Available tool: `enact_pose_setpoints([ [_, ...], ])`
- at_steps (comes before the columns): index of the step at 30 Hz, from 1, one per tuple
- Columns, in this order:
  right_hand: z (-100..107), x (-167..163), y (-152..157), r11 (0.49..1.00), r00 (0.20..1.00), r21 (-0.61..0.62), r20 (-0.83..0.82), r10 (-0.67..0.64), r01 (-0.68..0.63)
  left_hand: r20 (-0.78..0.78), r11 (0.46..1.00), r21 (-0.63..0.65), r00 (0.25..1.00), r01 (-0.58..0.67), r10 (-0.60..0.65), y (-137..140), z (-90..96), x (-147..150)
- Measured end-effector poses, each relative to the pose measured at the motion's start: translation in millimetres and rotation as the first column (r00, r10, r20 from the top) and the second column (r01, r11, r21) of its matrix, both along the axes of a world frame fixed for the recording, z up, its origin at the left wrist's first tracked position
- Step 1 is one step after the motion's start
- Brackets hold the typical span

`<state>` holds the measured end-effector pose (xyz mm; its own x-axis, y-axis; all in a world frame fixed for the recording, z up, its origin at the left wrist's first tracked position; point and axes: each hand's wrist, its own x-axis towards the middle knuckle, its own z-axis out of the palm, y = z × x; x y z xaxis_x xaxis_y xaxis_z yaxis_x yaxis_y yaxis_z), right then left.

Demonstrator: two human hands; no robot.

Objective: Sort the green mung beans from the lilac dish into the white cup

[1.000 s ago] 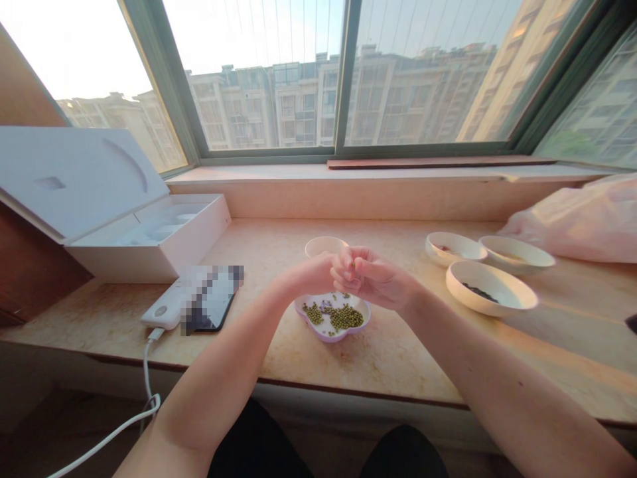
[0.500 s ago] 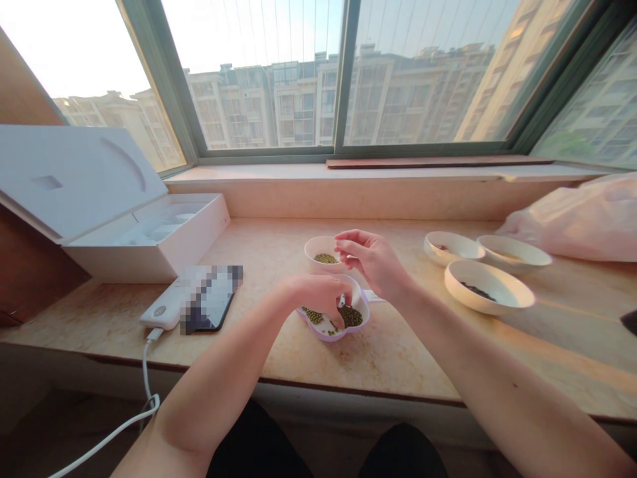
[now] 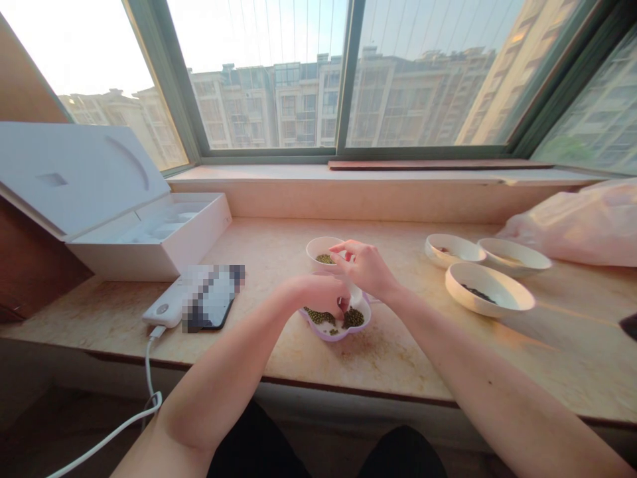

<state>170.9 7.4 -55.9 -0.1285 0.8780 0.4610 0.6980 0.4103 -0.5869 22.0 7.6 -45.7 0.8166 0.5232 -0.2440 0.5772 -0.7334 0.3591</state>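
In front of me stands a lilac-rimmed, compartmented dish (image 3: 332, 337) with green mung beans (image 3: 321, 317) in separate heaps. My left hand (image 3: 323, 295) reaches down into it, fingertips bent together among the beans; whatever they pinch is hidden. Just behind the dish is a small white bowl (image 3: 314, 246) with more mung beans in its bottom. My right hand (image 3: 367, 267) hovers at this bowl's right side, thumb and fingers brought together over its rim. Anything between them is too small to see.
Three white bowls stand to the right; the front bowl (image 3: 490, 289) holds dark pieces. Behind them lies a pale plastic bag (image 3: 582, 226). On the left are an open white box (image 3: 194, 232), a phone (image 3: 213, 312) and a white power bank (image 3: 164, 307) with a cable.
My right hand has lowered slightly towards the small bowl. My left hand stays in the dish, its fingers shifted a little among the beans.
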Motion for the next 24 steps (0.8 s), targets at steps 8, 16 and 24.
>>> enact_pose_setpoints([
  [8, -4, 3, 3, 0.999, 0.996, -0.023, 0.086, 0.035, -0.033, 0.111, 0.998, -0.07, 0.994, 0.004, 0.004, 4, 13.9, -5],
  [16, 2, 3, 2, 0.999, 0.997, -0.007, 0.076, -0.035, 0.035, 0.236, 0.932, -0.355, 0.972, 0.07, 0.017, 5, 23.6, -9],
  [24, 5, 7, 0, 0.995, 0.996, 0.041, 0.035, -0.088, 0.086, 0.455, 0.758, -0.623, 0.878, 0.194, 0.15, 7, 33.7, -20],
])
